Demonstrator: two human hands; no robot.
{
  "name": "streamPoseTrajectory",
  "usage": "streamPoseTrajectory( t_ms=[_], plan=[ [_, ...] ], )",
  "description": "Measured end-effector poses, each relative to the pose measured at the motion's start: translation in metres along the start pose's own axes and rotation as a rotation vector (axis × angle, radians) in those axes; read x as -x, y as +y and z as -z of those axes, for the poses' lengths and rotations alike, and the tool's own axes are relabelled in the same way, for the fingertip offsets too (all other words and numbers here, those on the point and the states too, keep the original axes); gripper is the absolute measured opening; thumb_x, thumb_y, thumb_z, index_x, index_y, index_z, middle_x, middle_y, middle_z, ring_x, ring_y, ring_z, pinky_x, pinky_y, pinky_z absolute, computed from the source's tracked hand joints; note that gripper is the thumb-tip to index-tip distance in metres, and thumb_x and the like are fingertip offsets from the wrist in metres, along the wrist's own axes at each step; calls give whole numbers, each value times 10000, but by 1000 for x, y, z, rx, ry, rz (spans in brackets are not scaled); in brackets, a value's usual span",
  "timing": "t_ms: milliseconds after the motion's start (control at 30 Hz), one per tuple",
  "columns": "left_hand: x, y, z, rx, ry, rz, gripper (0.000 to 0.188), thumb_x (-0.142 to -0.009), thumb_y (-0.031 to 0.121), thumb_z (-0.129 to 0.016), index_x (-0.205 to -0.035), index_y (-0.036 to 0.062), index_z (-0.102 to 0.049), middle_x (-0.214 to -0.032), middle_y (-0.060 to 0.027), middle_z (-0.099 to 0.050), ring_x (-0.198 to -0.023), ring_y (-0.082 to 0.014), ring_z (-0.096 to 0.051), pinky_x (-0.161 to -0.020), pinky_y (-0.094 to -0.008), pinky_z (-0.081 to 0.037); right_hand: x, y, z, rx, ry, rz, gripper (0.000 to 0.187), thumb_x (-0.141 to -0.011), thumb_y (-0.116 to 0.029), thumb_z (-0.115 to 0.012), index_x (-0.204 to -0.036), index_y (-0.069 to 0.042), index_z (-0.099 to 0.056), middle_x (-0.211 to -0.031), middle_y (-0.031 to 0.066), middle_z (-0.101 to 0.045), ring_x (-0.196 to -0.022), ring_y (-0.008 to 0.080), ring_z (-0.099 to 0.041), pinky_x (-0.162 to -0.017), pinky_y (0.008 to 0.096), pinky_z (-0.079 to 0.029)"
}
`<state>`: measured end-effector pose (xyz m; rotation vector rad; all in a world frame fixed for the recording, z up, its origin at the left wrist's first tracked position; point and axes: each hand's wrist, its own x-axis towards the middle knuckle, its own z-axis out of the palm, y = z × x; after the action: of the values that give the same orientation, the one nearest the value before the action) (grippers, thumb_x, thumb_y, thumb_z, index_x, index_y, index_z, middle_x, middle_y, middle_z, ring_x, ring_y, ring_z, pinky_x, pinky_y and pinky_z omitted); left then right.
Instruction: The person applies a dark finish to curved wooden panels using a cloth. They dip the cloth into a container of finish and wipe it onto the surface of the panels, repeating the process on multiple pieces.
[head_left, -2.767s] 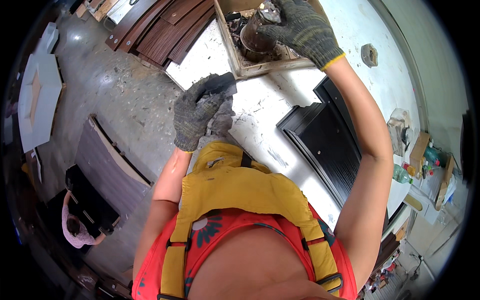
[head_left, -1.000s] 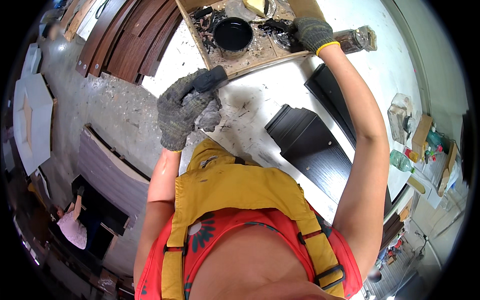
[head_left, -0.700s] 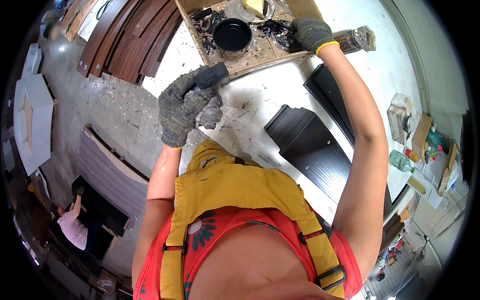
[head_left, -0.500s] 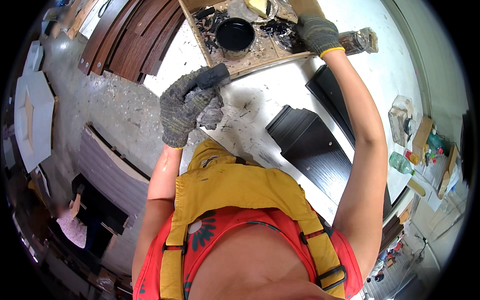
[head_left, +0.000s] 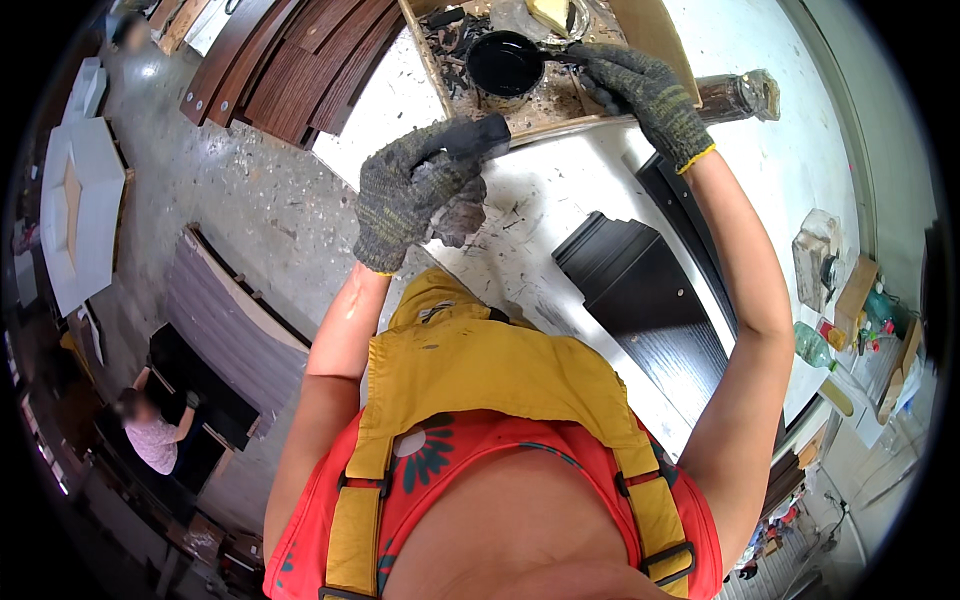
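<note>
My left hand [head_left: 405,195], in a dark grey knit glove, is closed around a crumpled grey rag [head_left: 460,215] and a small black block [head_left: 478,136]. It hovers by the near left corner of a shallow wooden tray [head_left: 560,128]. Inside that tray stands a round cup of black liquid [head_left: 505,65]. My right hand [head_left: 635,90], gloved alike, is closed on a thin dark stick-like tool [head_left: 562,57] that reaches to the cup's right rim. The tool's far end is hard to make out. Black scraps [head_left: 450,50] litter the tray beside the cup.
Black moulded panels [head_left: 650,290] lie on the white tabletop [head_left: 550,195] nearer me. A wrapped brown bundle [head_left: 740,97] is right of the tray, reddish-brown boards [head_left: 300,75] to its left. Far left, another person [head_left: 152,432] is beside a black panel. A green bottle [head_left: 812,345] lies at right.
My right hand has moved left from the tray's right side toward the cup, and the dark tool now shows in it. The left hand still holds the rag and block.
</note>
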<state>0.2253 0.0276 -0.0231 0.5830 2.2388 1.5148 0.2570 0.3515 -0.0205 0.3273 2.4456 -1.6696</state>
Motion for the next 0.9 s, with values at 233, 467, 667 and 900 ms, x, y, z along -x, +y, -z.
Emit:
streamPoseTrajectory(
  t_ms=[233, 467, 667, 900],
  plan=[
    [4, 6, 3, -6, 6, 13, 390, -801, 127, -684, -1183, 51, -665, -1038, -80, -709, -937, -153, -651, -866, -307, -503, -13, 17, -11, 905, 168, 544, 300, -951, -166, -556, -1238, -133, -632, -1172, 97, -655, -1007, 217, -650, -907, 320, -528],
    [2, 5, 6, -97, 55, 0, 388, -785, 135, -694, -1168, 75, -677, -1035, -86, -707, -931, -177, -662, -868, -310, -504, -7, -14, -22, 718, 168, 262, 312, -913, -347, -595, -1102, -116, -686, -1004, 101, -693, -920, 265, -660, -834, 371, -515],
    [0, 6, 0, 53, 102, -32, 342, -795, 156, -725, -1130, 101, -692, -977, -58, -711, -864, -172, -674, -789, -305, -524, -22, -30, -44, 1034, 225, 530, 256, -910, -354, -604, -1059, -165, -692, -971, 71, -692, -880, 254, -667, -760, 364, -528],
    [-2, -1, -1, -49, 108, -91, 339, -789, 100, -730, -1126, 82, -694, -973, -51, -707, -846, -142, -673, -756, -280, -534, -31, -32, -49, 1165, 194, 455, 239, -909, -345, -586, -1041, -176, -692, -958, 70, -688, -862, 263, -664, -746, 387, -529]
  ],
)
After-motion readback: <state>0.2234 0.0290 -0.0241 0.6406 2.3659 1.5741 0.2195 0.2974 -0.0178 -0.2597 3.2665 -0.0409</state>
